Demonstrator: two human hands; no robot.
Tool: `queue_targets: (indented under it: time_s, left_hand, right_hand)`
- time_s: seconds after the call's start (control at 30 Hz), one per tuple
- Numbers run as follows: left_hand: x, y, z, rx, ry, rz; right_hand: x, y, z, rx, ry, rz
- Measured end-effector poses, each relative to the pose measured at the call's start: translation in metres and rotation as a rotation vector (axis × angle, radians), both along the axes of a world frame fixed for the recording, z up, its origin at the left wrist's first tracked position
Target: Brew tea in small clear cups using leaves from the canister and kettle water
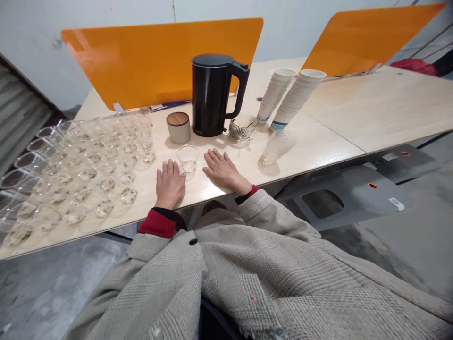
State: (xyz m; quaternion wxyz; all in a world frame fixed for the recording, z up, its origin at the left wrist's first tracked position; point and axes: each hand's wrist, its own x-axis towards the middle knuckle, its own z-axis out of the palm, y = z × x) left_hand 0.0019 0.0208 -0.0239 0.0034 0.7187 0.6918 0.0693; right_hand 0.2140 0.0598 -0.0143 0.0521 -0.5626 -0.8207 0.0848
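My left hand [170, 185] lies flat, palm down, on the light wooden table [318, 163], its fingers stretched out and holding nothing. Flat on the table too is my right hand [223, 171], palm down and holding nothing. Between the two, slightly beyond the left fingertips, stands a clear plastic cup [188, 159]. Behind that cup is a grey canister [178, 128] with a wooden lid. A black electric kettle [212, 97] stands further back, its handle to the right. Beyond my right hand sits a ribbed glass cup [242, 130] on a clear saucer.
Many clear cups [88, 174] with dark bits in their bottoms fill the table's left side. Two leaning stacks of paper cups [295, 101] and a stack of clear cups [276, 147] stand to the right. Orange dividers [141, 66] rise behind; a grey chair [357, 193] is at the right.
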Motion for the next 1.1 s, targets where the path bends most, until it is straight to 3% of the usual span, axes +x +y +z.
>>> queue_targets:
  time_s: [0.33,1.1]
  left_hand:
    - [0.0021,-0.0025,0.0078,-0.033,-0.004,0.0]
    - [-0.0006,-0.0004,-0.0017,0.015,-0.025,-0.003]
  right_hand:
    - [-0.0004,-0.0018,0.0028,-0.01,0.007,-0.001]
    - [0.0002,-0.0002,-0.0008,0.0,0.004,0.002]
